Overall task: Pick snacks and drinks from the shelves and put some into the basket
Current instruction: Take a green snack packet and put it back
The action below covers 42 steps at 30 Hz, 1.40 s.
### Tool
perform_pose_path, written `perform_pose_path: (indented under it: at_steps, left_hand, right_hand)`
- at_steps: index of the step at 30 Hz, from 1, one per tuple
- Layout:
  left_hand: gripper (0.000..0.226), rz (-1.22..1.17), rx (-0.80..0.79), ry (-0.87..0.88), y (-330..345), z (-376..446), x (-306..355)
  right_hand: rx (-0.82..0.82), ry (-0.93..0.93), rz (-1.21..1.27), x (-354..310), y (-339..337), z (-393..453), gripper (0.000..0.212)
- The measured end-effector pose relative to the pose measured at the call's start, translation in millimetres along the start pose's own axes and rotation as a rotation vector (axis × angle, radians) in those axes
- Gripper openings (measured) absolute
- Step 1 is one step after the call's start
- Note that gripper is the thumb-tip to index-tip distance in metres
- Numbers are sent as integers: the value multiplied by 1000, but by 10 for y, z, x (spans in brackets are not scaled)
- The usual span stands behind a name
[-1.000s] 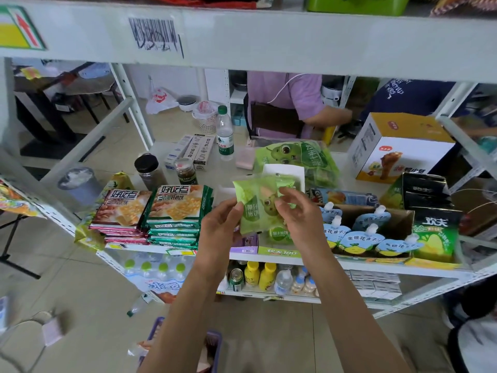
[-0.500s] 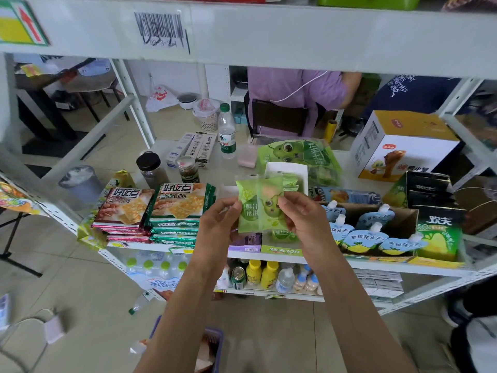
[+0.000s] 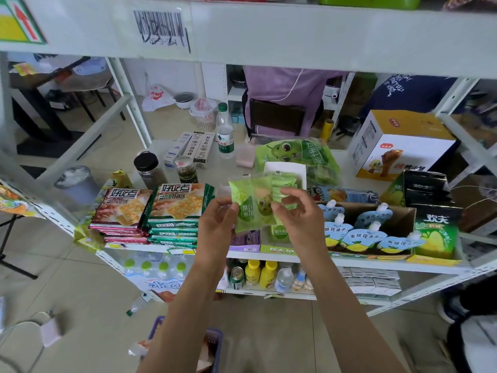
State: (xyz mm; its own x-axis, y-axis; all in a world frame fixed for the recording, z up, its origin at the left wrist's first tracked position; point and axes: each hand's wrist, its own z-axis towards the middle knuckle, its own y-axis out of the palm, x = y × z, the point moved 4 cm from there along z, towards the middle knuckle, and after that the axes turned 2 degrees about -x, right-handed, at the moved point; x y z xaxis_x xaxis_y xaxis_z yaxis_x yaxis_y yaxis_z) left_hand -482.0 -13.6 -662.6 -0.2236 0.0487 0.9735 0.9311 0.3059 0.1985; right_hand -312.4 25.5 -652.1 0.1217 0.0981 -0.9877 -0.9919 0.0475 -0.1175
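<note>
green snack packet is held up in front of the middle shelf, above its front edge, pinched between both hands. left hand grasps the packet's left edge with thumb and fingertips; right hand grasps the right edge, fingers curled around it. packet shows a cartoon face and a darker green patch with white lettering. behind it stands a white tray with more green packets, and a large green bag with the same cartoon face lies further back. to the left on the shelf: two stacks of cracker packs, one red-edged, one green-edged. behind these stand a dark jar, a smaller jar, and a water bottle with a green cap. to the right: a cardboard box of blue spouted pouches, and a green juice carton just beside it. lower shelf carries yellow bottles and a can. purple basket sits on the floor below, between the forearms, partly hidden; its contents cannot be made out.
</note>
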Motion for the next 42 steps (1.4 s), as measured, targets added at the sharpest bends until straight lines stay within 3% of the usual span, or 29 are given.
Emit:
perform_pose_path:
  at_steps: [3,7,12,15,18,20,26,33,42]
  left_hand:
    - [6,102,20,121,48,19,8]
    - [9,197,-77,173,163,27,-51]
    - [20,269,-170,147,241,49,-149]
    - [19,345,-142,147,286,179,-224]
    - [31,528,-118,72,333,416,-411]
    - [25,573,-172,-5,412,540,-556]
    - [20,762,-117,-69,617,720,-884]
    - [23,913,-136,-124,728,721,-1087]
    - [40,937,-299,-227,806,669,-1223]
  right_hand:
    - [-39,-99,-105,22,97,-55,15]
    - [-135,11,-67,84,200,-67,8]
    - [-102,90,-53,212,86,1,22]
    - [-79,172,-80,311,-40,34,28]
    - [-81,265,-83,478,-141,95,37]
    - [-55,299,-129,628,-175,130,36]
    - [10,302,-536,1089,-204,257,31]
    - [59,449,-463,1197,-199,288,30]
    - [-76,518,-591,1360,-143,285,39]
